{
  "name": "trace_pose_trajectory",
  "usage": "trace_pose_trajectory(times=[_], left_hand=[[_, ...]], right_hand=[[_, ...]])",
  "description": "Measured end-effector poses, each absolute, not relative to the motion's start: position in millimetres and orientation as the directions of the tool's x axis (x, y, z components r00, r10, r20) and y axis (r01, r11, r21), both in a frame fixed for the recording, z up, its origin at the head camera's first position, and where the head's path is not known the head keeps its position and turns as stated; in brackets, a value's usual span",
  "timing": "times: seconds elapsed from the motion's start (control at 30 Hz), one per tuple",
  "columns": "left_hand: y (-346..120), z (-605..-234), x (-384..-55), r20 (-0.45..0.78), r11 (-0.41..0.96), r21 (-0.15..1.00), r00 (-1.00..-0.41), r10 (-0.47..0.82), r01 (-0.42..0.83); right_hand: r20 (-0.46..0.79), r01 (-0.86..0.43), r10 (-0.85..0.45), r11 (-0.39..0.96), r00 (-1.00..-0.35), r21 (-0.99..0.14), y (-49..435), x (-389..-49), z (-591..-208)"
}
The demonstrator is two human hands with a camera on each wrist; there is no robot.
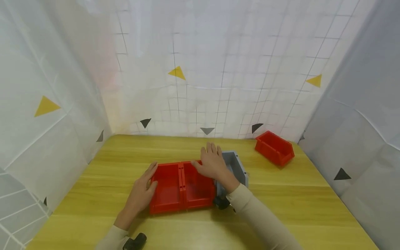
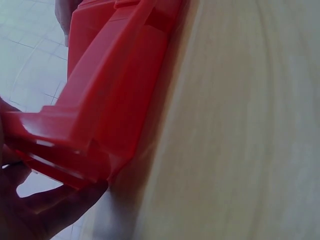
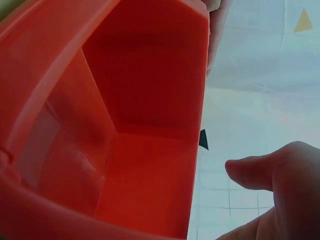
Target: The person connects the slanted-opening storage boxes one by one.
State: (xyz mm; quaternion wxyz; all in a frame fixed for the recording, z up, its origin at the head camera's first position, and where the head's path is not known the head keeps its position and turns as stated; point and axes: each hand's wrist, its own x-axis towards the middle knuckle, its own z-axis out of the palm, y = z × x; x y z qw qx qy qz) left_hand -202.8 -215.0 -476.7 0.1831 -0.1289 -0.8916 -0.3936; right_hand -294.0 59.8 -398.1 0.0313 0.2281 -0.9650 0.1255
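Note:
Two red plastic storage bins stand side by side on the wooden table, the left bin (image 1: pixel 167 187) right against the right bin (image 1: pixel 197 189). My left hand (image 1: pixel 140 192) lies along the outer side of the left bin, its fingers fairly straight and the thumb near the wall. In the left wrist view, fingertips touch the bin's lower edge. My right hand (image 1: pixel 214 165) is spread over the right bin's far right corner, where it meets a grey bin (image 1: pixel 239 168). The right wrist view shows that thumb (image 3: pixel 255 172) apart from the red wall.
A third red bin (image 1: pixel 275 149) sits at an angle at the back right of the table (image 1: pixel 290 205). White sheets with grid lines and triangle marks enclose the table at the back and both sides. A black wrist device (image 1: pixel 135 242) is on the left sleeve.

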Motion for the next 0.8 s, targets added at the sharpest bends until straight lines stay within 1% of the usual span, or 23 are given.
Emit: trace_pose_trajectory(times=[0.23,0.4,0.8], left_hand=[[-213.2,-476.9,-203.2,0.44,0.673,0.632,-0.893,0.097,0.385],[-212.8,-475.5,-202.9,0.426,0.656,0.653,-0.9,0.095,0.378],[-213.7,-475.0,-200.8,0.4,0.656,0.667,-0.913,0.084,0.353]], right_hand=[[0.099,-0.443,-0.432,0.874,-0.896,-0.198,59.7,-295.1,-404.6],[0.118,-0.448,-0.432,0.871,-0.894,-0.203,59.9,-295.5,-406.0],[0.107,-0.442,-0.429,0.88,-0.897,-0.173,56.1,-295.3,-408.2]])
